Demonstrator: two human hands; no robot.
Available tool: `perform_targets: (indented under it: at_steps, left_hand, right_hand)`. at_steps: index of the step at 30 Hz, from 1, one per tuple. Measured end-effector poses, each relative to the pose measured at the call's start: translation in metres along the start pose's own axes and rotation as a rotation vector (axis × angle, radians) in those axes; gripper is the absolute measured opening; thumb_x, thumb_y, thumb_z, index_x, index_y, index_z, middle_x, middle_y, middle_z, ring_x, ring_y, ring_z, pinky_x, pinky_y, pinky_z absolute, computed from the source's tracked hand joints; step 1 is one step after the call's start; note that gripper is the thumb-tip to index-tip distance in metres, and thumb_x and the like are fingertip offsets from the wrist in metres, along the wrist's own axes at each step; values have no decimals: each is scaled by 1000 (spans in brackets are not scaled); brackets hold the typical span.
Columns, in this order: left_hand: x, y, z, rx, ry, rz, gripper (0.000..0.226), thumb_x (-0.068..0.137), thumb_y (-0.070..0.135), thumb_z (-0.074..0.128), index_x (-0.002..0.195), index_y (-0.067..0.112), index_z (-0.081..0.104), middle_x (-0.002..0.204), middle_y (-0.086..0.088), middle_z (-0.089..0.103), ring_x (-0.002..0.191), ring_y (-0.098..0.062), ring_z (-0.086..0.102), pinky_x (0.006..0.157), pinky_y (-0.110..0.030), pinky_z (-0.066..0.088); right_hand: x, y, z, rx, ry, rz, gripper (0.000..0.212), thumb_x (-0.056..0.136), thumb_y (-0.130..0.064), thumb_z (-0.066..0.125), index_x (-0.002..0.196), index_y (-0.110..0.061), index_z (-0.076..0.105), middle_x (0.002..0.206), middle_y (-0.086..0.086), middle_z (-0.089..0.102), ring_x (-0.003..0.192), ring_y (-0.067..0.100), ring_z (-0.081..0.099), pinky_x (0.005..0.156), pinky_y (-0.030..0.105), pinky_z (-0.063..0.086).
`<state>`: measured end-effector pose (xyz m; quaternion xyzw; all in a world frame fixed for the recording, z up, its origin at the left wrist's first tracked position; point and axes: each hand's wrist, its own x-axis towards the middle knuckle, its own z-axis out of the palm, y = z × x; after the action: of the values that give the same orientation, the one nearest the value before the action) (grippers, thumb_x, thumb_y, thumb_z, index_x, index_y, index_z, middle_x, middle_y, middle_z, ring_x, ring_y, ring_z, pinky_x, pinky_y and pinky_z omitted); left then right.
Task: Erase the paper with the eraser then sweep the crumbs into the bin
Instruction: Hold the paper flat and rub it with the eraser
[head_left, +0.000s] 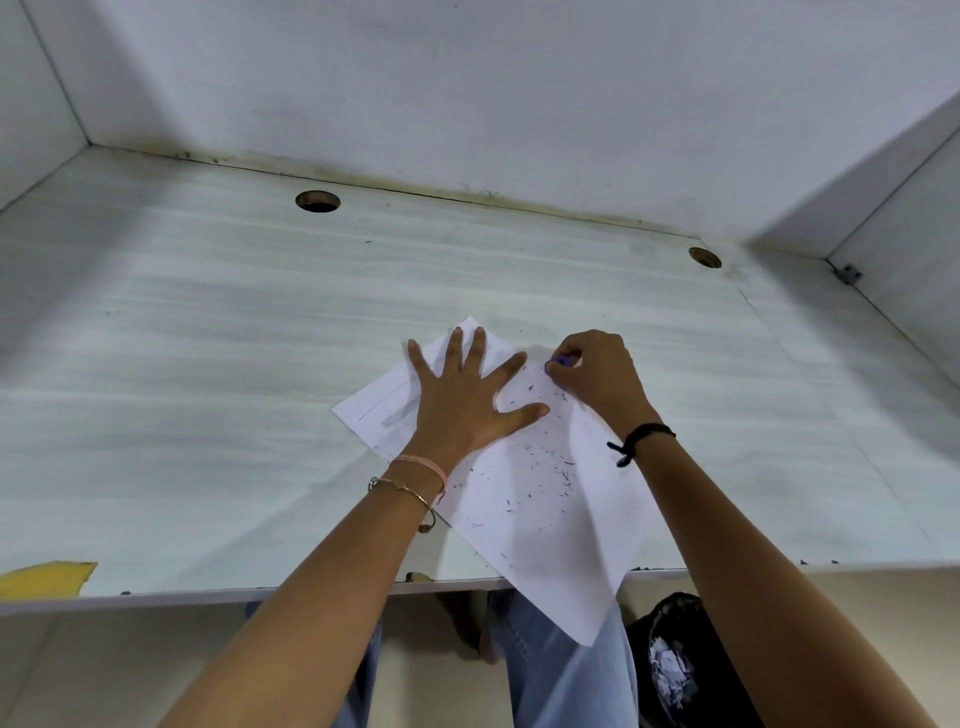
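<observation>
Left hand (460, 402) lies flat, fingers spread, pressing the paper (524, 483) onto the desk (208, 364). Right hand (597, 374) pinches the eraser (562, 360) at the sheet's far edge. Crumbs (563, 475) dot the sheet. Bin (685, 670) stands below the desk edge.

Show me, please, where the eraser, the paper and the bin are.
eraser (563, 360): head view, on its visible purple end.
paper (540, 551): head view, on a bare part of the near half.
bin (675, 613): head view, on its black rim.

One paper (535, 519), one eraser (563, 360), one bin (655, 623), two hands (462, 410) (597, 384), two desk holes (317, 201) (705, 257), crumbs (563, 475) uncountable.
</observation>
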<state>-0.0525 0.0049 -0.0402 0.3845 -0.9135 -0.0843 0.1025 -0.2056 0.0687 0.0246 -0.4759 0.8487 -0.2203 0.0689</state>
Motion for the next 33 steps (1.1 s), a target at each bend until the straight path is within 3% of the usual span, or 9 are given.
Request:
perform_targets:
  at_steps: [4,9,13,18,22,27,31,33]
  left_hand:
    - [0,0,2,26,7,6,93,67,91,-2,150,52,11,164,-7,-1,150,-30,-7,104,-77,-11]
    - [0,1,0,-10,-14,-6,84,74,89,12,149,52,13,164,-7,-2,150,-29,-9,104,-75,-15]
    - [1,0,1,22,-8,2,86,73,89,10,150,51,11,164,-7,-1,150,-30,-7,104,-76,-12]
    - [0,1,0,-4,-6,-6,83,75,89,15,150,52,14,164,-7,0,150,-29,-7,105,-75,-13]
    - [1,1,0,20,-19,-2,83,76,89,15,150,51,12,164,-7,-1,150,-30,-8,104,-76,-12]
    - [-1,0,0,-1,-5,-6,81,77,89,19,150,52,12,165,-6,0,151,-28,-7,104,-75,-13]
    - [0,1,-1,27,-22,-2,87,72,89,8,151,51,10,165,-7,-2,150,-29,-7,104,-76,-10]
    - [0,1,-2,18,-28,-2,86,74,89,12,151,51,11,165,-7,-2,150,-29,-8,104,-76,-11]
  right_hand:
    - [-18,-8,11,87,-68,-103,6,77,-21,70,78,-16,72,77,-3,67,75,17,63,68,34,51]
    - [-1,1,-2,1,-25,59,8,79,-21,69,80,-13,72,85,3,70,80,24,64,82,43,52]
    - [-16,-7,7,98,-85,-63,6,78,-23,70,78,-17,72,79,-4,68,78,19,64,73,37,52]
    - [1,0,-10,-68,-48,96,8,80,-22,68,81,-15,72,89,0,69,88,23,63,90,43,45]
    - [-14,-11,5,40,-88,-41,8,77,-26,68,78,-19,72,81,-4,69,81,18,64,82,44,51]
    - [3,2,-7,-19,-63,83,9,80,-23,68,81,-15,72,87,0,70,84,23,63,90,48,48]
    - [-10,-12,8,50,-121,-67,9,77,-26,69,79,-17,71,81,-4,68,75,16,61,74,39,50]
    - [-14,-7,10,43,-105,-48,9,78,-29,69,80,-20,71,82,-6,69,78,16,62,75,39,48]
